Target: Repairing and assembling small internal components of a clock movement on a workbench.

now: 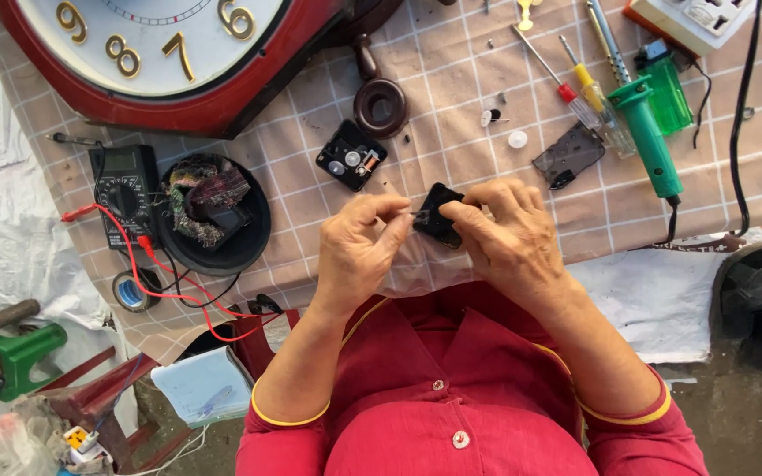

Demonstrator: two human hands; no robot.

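I see both hands raised just above the near edge of the desk, likely to bring the work close to the eye. Right hand grips the small black part; left hand pinches a thin metal piece at its left edge. Open clock movement lies just beyond.

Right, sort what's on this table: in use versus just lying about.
In use: small black part, pinched between left hand and right hand.

Lying about: open black clock mechanism, wall clock, multimeter, green soldering iron, screwdrivers, green lighter.
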